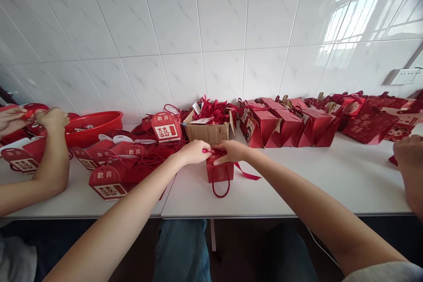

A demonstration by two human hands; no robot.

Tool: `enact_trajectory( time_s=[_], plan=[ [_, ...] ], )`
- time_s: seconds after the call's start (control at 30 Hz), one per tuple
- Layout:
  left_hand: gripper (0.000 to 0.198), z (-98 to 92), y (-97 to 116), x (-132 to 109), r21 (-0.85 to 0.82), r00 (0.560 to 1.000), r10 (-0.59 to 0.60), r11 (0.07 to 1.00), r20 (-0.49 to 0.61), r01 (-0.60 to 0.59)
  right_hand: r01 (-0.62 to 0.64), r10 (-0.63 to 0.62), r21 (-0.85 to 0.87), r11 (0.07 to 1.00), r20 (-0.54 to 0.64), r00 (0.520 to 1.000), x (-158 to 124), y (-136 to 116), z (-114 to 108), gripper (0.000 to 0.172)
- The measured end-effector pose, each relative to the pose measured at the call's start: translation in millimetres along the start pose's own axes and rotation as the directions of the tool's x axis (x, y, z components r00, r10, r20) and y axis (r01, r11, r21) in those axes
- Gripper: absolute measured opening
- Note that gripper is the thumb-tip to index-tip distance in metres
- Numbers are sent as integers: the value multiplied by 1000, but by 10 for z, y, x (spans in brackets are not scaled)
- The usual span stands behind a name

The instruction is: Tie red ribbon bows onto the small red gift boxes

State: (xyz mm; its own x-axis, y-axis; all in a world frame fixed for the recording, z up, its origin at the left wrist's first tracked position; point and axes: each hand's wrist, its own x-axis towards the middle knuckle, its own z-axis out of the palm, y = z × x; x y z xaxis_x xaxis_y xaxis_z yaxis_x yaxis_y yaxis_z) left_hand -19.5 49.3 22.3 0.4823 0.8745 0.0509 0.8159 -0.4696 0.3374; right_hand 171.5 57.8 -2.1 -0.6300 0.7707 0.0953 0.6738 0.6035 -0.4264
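In front of me a small red gift box stands on the table, its dark red cord handle hanging down the near side. My left hand is at the top left of the box, fingers closed in a pinch on a bit of red ribbon. From the right, my right hand grips the top of the box, with thumb on the near side and fingers behind. A loose red ribbon tail trails onto the table right of the box. Details between my fingertips are partly hidden.
Behind the box sits a cardboard carton full of red ribbons. Rows of red boxes stand to its right; more boxes and a red basin lie left. Co-workers' hands show at both sides.
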Motion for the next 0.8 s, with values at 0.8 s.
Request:
enact_trajectory(
  time_s=[0.8],
  plan=[
    [24,81,17,-4,84,998,-29,996,-58,34,17,16,106,994,-308,951,-258,179,116,10]
  ],
)
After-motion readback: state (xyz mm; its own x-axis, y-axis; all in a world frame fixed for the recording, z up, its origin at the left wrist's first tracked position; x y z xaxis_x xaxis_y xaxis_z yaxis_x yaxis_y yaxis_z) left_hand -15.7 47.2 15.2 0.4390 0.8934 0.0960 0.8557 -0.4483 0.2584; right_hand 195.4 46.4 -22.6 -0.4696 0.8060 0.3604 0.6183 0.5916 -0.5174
